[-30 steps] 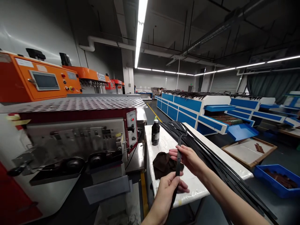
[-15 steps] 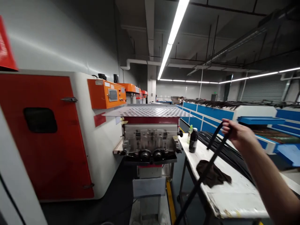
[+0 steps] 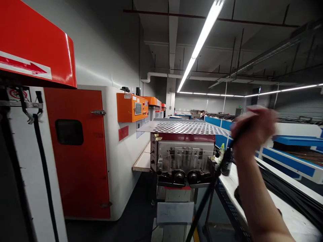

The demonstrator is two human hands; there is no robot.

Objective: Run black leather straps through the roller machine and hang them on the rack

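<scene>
Long black strip looks light and floppy, best gripped near its top, where the blurred right hand curls closed around it; left hand unseen.

Tally against the machine: two rollers on its front, two bottles just right of it, one door left of it. One hand and one strap in front of it; one person well beyond it.
</scene>
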